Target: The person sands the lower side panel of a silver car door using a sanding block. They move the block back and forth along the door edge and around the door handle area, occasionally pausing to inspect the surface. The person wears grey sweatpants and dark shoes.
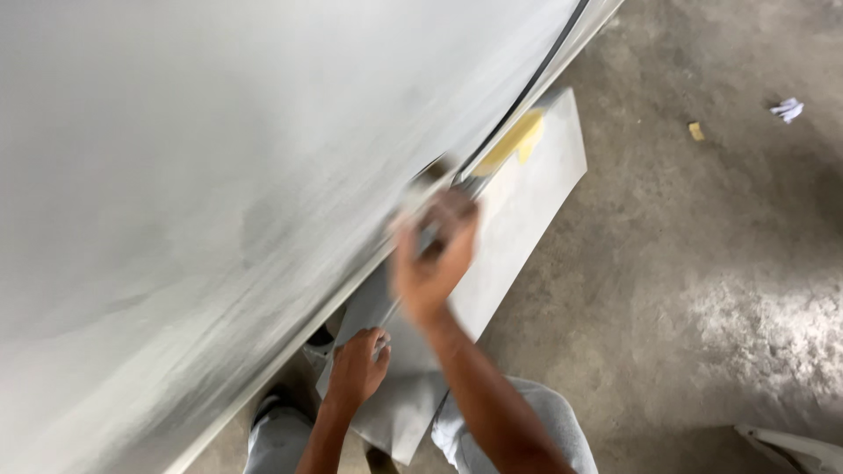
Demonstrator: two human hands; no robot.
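Right hand (432, 254) raised to the lower edge of the grey body panel (219, 175), forearm running up from bottom centre, wrist bent back slightly. The hand is motion-blurred. Fingers look curled around a small grey pad or block (426, 189) pressed at the panel edge, but the blur hides the exact grip, so can't tell how tightly they close.

Left hand (356, 369) lower, near the knees, forearm coming up from the bottom edge. Fingers curled in on the near end of a thin metallic strip (392, 307), which runs up toward the right hand along the panel's bottom edge. Thumb tucked over the fingers, loose fist.

Panel: large, curved, matte grey, looks sanded or primed; faint streaks and a darker smudge mid-surface. It fills the left two thirds of the view. A black trim line (536, 79) runs along its upper right edge.

Under the panel edge: flat rectangular sheet (527, 202), pale grey, smooth, lying on the floor at an angle, partly under the hands. Yellow patch (514, 140) at its far end, soft-edged; material unclear.

Floor (702, 263): rough concrete, mottled, with a lighter dusty patch to the right. Small white scrap (788, 109) and small yellow scrap (695, 131) lie well apart from the hands, top right. White curved piece (790, 448) at the bottom right corner.

Grey trousers (544, 421) visible at both knees.
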